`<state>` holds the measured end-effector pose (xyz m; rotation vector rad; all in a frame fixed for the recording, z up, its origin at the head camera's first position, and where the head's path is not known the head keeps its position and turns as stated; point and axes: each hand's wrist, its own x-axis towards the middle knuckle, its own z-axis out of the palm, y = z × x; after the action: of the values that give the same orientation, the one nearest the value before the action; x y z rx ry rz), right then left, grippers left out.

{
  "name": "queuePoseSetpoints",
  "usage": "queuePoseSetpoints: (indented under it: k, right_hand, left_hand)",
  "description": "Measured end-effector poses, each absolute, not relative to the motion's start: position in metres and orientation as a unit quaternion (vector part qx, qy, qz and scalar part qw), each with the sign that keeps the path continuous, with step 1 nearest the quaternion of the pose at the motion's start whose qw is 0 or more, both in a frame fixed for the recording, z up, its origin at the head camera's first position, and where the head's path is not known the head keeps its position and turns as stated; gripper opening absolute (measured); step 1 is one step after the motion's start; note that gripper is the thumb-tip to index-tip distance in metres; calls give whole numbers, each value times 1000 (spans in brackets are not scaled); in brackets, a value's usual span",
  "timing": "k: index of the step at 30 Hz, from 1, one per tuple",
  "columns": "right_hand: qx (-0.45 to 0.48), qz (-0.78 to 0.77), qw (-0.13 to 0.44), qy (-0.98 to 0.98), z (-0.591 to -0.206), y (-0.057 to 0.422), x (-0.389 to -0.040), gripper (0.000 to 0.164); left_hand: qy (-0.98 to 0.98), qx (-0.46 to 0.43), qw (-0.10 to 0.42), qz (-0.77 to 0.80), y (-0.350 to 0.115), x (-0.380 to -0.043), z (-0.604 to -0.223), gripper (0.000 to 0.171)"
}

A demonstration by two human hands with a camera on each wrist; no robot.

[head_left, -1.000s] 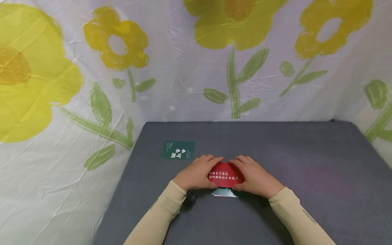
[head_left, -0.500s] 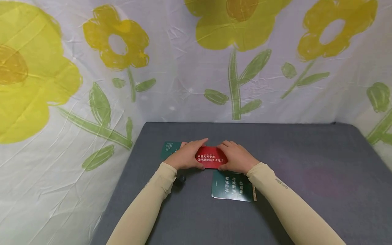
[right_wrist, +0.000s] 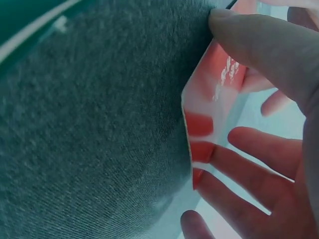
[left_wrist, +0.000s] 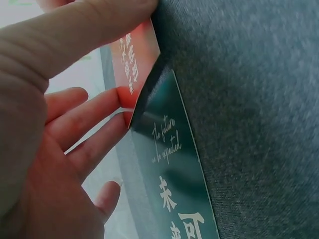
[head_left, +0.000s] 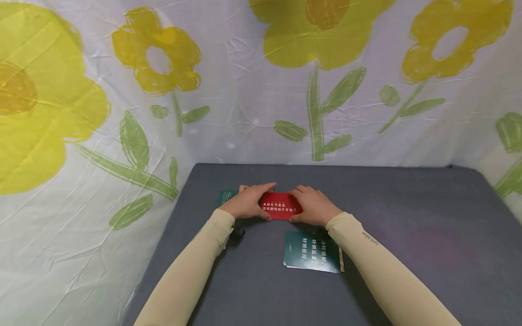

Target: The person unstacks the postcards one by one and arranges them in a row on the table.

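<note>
A red card (head_left: 280, 206) with white characters is held between both hands at the middle-left of the table. My left hand (head_left: 249, 202) grips its left end, thumb on the near edge and fingers on the far edge. The right hand (head_left: 315, 206) holds the opposite end in the same way. Beside and partly behind the left hand lies a green card (head_left: 226, 196); the left wrist view shows the red card's edge just over that green card's end (left_wrist: 167, 134). In the right wrist view the red card (right_wrist: 222, 84) looks slightly bent.
Nearer to me, a small stack with a green card on top (head_left: 311, 253) lies on the grey table (head_left: 399, 253), partly under the right forearm. A small black object (head_left: 237, 233) shows by the left wrist. A flower-printed cloth (head_left: 244, 90) hangs behind the table.
Both hands have moved left and away from me with the red card, off the green-topped stack, which is now uncovered. In the last half second they have barely moved.
</note>
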<state>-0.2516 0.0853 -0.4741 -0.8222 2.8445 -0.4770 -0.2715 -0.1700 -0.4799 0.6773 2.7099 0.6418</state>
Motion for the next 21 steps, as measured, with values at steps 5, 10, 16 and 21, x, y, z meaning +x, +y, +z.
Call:
queuePoseSetpoints:
  k: [5,10,16,21]
  right_hand:
    - [-272,-160,82,945,-472,87,-253,83]
    - [-273,-160,83,945,-471,86,-254,82]
    - [-276,-161,83,944,-474,83,-255,81]
    - [-274,-179,88,941,-477,89,-256,80]
  left_hand:
    - [936,233,148,219,-169,-274,-479,107]
    - [936,238,147,215,-170,-274,-478,106]
    - [937,234,149,211,-172,-272,-475,105]
    - [939,235,141,207,-169,-270,-478,107]
